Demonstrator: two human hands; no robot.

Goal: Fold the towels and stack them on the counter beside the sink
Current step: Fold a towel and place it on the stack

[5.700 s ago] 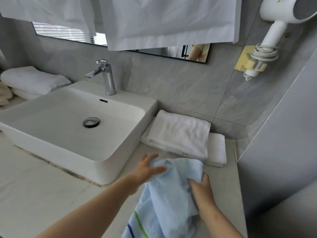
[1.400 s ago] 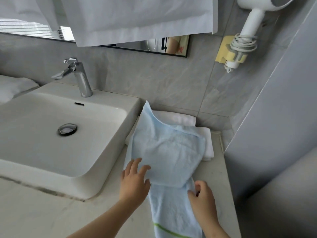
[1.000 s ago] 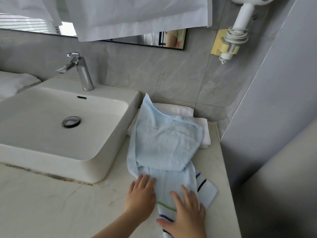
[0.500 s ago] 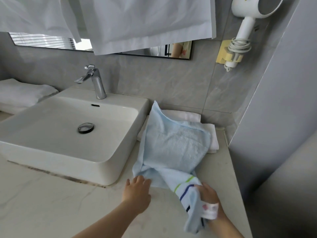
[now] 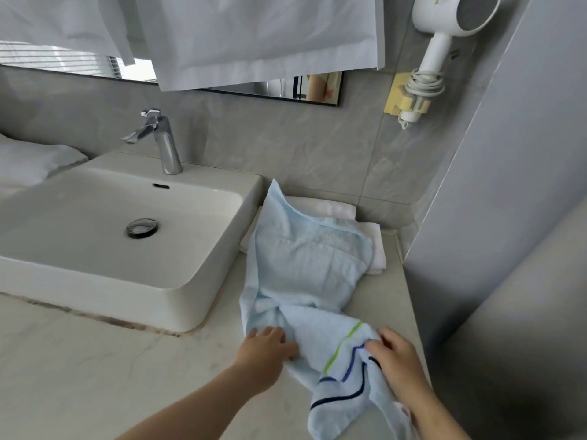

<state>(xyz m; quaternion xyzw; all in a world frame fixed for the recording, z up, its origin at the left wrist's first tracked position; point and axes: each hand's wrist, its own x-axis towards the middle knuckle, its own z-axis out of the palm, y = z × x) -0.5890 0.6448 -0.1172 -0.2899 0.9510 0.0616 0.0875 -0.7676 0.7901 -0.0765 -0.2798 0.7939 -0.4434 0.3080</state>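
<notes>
While both of my hands work low in the frame, the blue towel (image 5: 305, 265) lies on the table (image 5: 95, 376) just right of the sink (image 5: 203, 290). Its far end is draped over the folded white towels (image 5: 376, 249) by the back wall, and one corner sticks up beside the sink's side wall. The middle of the towel is bunched and twisted, and the near end, with green, blue and dark stripes, runs towards the lower right of the frame. My left hand (image 5: 263, 347) lies flat at lower centre, fingers straight and touching the towel's left edge where it bunches. My right hand (image 5: 397, 357), at lower right, has its fingers curled around the striped end and holds it slightly raised, with the last part hanging below the wrist. Another stack of white towels (image 5: 28, 163) sits at the left edge of the frame beyond the sink. A chrome faucet (image 5: 165, 144) stands at the sink's back rim, and a white hair dryer (image 5: 444, 23) hangs on the wall at upper right.
</notes>
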